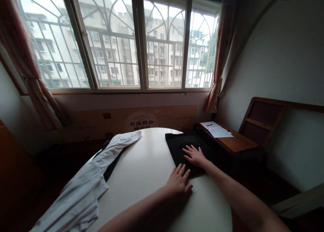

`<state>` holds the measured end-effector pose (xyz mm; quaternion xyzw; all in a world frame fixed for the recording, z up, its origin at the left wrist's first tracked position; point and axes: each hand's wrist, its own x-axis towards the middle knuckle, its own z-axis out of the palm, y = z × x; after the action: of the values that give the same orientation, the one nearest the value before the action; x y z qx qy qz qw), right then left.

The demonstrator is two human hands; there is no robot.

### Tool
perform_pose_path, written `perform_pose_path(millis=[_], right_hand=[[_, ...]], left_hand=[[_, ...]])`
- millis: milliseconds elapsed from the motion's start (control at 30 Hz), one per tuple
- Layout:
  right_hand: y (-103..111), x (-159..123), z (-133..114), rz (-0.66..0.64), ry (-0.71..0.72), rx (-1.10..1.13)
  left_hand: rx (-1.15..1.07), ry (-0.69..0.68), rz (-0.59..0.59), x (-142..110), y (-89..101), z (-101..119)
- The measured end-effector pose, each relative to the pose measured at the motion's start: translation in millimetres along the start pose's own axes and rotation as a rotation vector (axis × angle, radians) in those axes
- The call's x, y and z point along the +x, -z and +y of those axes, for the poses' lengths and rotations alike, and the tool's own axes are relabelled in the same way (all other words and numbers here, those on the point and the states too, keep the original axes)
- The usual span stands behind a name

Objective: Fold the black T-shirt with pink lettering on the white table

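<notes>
A folded black cloth (177, 142), perhaps a garment, lies flat at the right side of the round white table (144, 164). My right hand (195, 156) rests on top of it with the fingers spread. Beside the near left edge of the cloth is my left hand (179, 181), its fingers apart and the fingertips at that edge. Neither hand grips anything. Along the table's left side a light grey garment (88, 174) lies loosely, hanging over the rim. Some black fabric (112, 168) shows from underneath it.
To the right of the table stands a wooden side table (243, 142) bearing white papers (217, 129) and a dark pen. Behind it is a wooden chair back (263, 120). A printed cardboard panel (116, 119) stands under the barred window, with curtains (215, 87) at its sides.
</notes>
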<state>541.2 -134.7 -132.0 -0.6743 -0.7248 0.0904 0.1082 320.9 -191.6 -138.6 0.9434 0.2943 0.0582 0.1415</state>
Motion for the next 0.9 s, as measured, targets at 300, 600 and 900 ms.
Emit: perform_pose_path(millis=[300, 600, 900], right_hand=[[38.5, 61.4, 61.6, 0.186, -0.431, 0.298], [44.5, 98.9, 119.7, 0.022, -0.609, 0.707], [23.7, 115.9, 144.8, 0.166, -0.494, 0.78]], left_hand=[[-0.052, 0.017, 0.039, -9.7, 5.3, 3.9], [-0.111, 0.021, 0.014, -14.0, 10.9, 6.3], [-0.138, 0.029, -0.002, -13.7, 12.0, 8.7]])
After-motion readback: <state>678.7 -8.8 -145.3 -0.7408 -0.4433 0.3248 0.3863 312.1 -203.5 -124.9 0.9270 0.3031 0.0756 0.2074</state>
